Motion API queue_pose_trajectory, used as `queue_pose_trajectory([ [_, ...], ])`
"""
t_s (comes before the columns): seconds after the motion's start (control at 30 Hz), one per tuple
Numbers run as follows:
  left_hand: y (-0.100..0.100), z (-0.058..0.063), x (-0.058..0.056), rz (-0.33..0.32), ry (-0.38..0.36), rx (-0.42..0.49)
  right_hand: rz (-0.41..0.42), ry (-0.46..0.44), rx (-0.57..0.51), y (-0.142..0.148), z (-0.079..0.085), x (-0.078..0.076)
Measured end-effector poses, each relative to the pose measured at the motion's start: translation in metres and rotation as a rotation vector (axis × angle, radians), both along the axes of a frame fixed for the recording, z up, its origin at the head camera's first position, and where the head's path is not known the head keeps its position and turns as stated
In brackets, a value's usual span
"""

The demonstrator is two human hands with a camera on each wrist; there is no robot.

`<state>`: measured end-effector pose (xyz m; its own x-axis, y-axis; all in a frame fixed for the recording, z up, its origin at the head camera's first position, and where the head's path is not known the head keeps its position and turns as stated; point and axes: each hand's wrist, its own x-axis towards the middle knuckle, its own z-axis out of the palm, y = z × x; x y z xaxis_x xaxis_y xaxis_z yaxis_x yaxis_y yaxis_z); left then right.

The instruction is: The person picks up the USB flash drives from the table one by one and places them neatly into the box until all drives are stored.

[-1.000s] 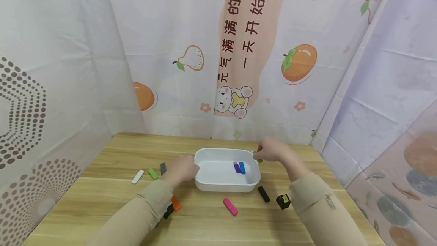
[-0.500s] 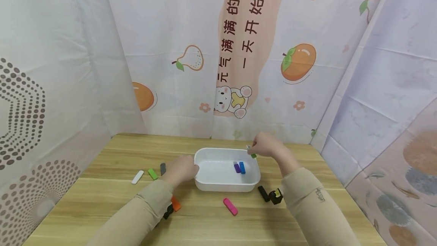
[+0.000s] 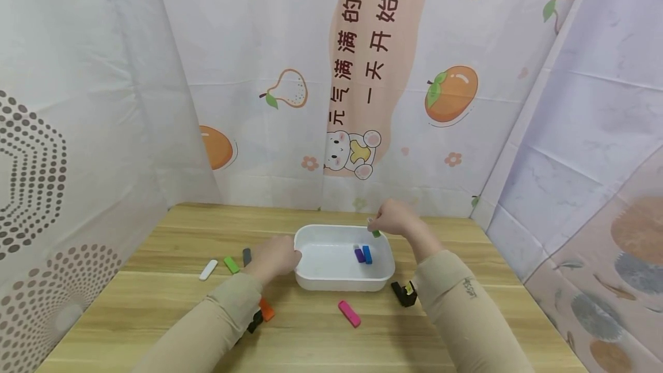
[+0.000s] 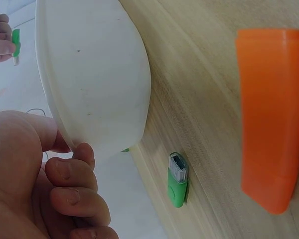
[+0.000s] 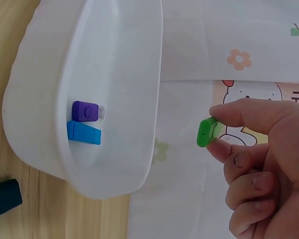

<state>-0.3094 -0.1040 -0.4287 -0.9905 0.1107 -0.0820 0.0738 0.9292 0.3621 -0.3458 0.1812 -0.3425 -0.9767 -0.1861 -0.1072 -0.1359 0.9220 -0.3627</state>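
Note:
A white plastic tub [image 3: 342, 284] stands on the wooden table, and my left hand [image 3: 275, 255] pinches its left rim between thumb and fingers. In the left wrist view the thumb and a fingertip meet at that rim [image 4: 60, 127]. Over the tub's far right corner my right hand [image 3: 396, 217] holds a green USB flash drive [image 5: 207, 131] between thumb and index finger, the other fingers curled. Inside the tub lie a purple USB flash drive [image 5: 85, 111] and a blue one [image 5: 83, 133], side by side toward the right end.
Left of the tub lie a white stick [image 3: 209, 269], another green USB flash drive [image 4: 178, 181] and a grey stick [image 3: 247, 255]. An orange stick [image 4: 271, 119] lies near my left sleeve. In front are a pink stick [image 3: 349, 313] and a black one [image 3: 396, 289]. Curtains hang behind.
My right hand has moved left with the green USB flash drive, from beside the tub's right rim to over its far right corner. My left hand stays at the rim.

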Motion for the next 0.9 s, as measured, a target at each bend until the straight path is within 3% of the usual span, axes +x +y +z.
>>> queue_pose_trajectory([
  [0.57, -0.002, -0.002, 0.001, -0.008, 0.002, 0.009, -0.056, -0.044, -0.023, -0.017, -0.016, -0.017],
  [0.9, -0.001, -0.002, 0.0, -0.01, -0.001, 0.011, -0.086, -0.083, -0.03, -0.024, -0.026, -0.018],
])
